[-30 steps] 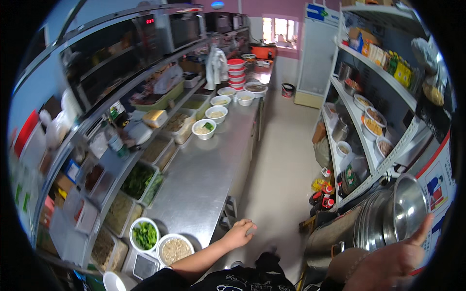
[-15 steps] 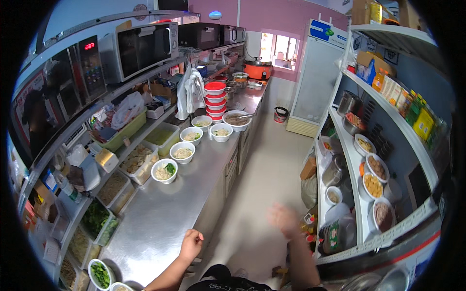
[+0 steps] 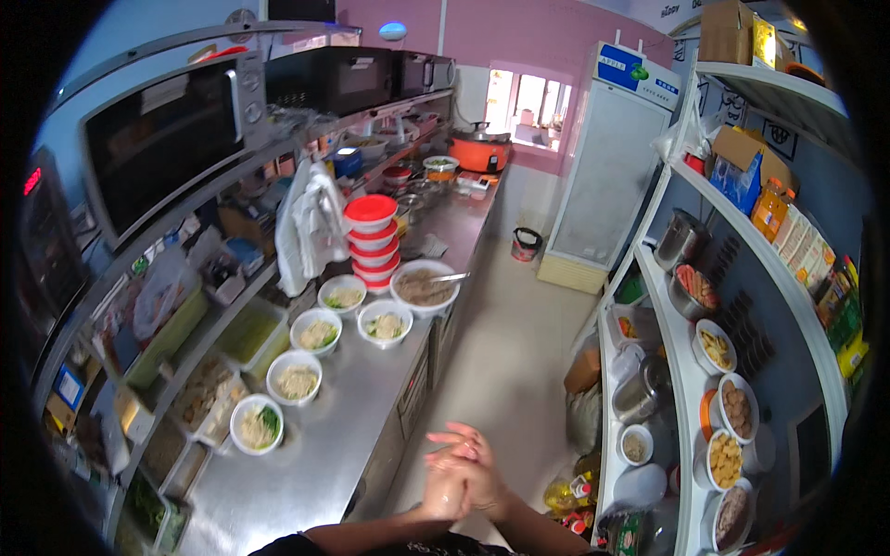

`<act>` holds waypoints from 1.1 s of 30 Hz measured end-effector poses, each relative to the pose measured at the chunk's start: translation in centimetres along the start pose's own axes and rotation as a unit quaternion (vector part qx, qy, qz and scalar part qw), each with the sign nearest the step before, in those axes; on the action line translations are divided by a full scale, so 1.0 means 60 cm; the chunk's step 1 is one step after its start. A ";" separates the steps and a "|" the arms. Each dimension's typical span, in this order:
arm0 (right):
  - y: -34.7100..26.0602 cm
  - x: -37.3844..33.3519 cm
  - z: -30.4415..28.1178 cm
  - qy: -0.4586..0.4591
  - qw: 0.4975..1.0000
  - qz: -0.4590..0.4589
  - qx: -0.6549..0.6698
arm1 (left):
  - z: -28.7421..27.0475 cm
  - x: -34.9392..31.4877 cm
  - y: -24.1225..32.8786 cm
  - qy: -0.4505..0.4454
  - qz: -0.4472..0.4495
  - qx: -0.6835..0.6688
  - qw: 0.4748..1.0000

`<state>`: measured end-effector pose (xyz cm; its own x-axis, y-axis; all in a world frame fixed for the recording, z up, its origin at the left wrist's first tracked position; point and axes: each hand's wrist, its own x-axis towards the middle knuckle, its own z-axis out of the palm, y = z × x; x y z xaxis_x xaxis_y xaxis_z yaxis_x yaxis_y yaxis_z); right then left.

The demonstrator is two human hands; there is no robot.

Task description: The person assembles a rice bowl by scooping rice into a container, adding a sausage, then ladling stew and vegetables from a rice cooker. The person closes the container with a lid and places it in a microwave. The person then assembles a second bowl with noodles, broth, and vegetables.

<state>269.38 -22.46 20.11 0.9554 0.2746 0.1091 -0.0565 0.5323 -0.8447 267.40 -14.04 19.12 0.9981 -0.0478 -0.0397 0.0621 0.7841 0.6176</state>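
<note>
My left hand (image 3: 446, 493) and my right hand (image 3: 480, 474) are pressed together low in the middle of the view, in front of my body. The left is closed, with no object visible in it. Over it lies the right, some fingers spread and pointing up and leftward; where the fingers cross, part is hidden. Off to their left, a white bowl (image 3: 258, 451) with pale noodle-like food and greens stands on the steel counter (image 3: 320, 440). Several similar bowls stand beyond it, beside a larger bowl (image 3: 422, 310) of brownish food with a metal utensil in it.
White bowls with red lids (image 3: 372, 209) are stacked farther along the counter, before an orange cooker (image 3: 479, 156). Microwaves (image 3: 165, 144) line the left shelf. A white shelf rack (image 3: 691, 435) borders the aisle on the right. A fridge (image 3: 607, 171) and a bucket (image 3: 526, 245) stand ahead.
My hands were apart, the left by the counter edge and the right blurred over the aisle; now they meet. The view has shifted forward along the counter.
</note>
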 end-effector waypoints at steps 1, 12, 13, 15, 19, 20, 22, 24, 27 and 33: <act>-0.042 0.036 -0.046 0.002 0.997 0.037 0.074 | 0.023 0.028 -0.026 -0.010 -0.090 -0.146 0.985; -0.200 0.188 -0.389 0.312 0.941 -0.050 -0.122 | 0.048 0.453 -0.324 -0.607 -0.029 0.526 0.595; -0.211 0.211 -0.427 0.359 0.913 -0.020 -0.190 | 0.061 0.491 -0.337 -0.623 0.108 0.550 0.546; -0.253 0.253 -0.505 0.331 0.877 -0.118 -0.327 | 0.098 0.570 -0.341 -0.592 0.381 0.586 0.400; -0.434 0.299 -0.649 0.273 0.934 -0.094 -0.210 | 0.163 0.720 -0.286 -0.415 0.165 0.775 0.448; -0.475 0.311 -0.678 0.241 0.959 -0.076 -0.127 | 0.169 0.754 -0.269 -0.411 0.159 0.754 0.487; -0.524 0.363 -0.737 0.013 0.988 -0.132 0.075 | 0.174 0.803 -0.250 -0.399 0.102 0.718 0.561; -0.508 0.454 -0.799 -0.158 0.935 -0.143 0.283 | 0.173 0.851 -0.241 -0.369 0.054 0.677 0.634; -0.379 0.666 -0.905 0.142 0.956 0.227 0.123 | 0.169 0.924 -0.240 -0.327 0.007 0.639 0.697; -0.252 0.816 -1.059 0.024 0.887 0.271 -0.374 | 0.173 1.122 -0.212 -0.247 -0.061 0.573 0.779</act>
<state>335.45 -67.91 4.91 0.8587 0.2844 -0.4263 -0.3199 -0.3524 -0.8795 333.81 -33.64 16.79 0.8462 -0.5324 -0.0216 -0.1647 -0.2998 0.9397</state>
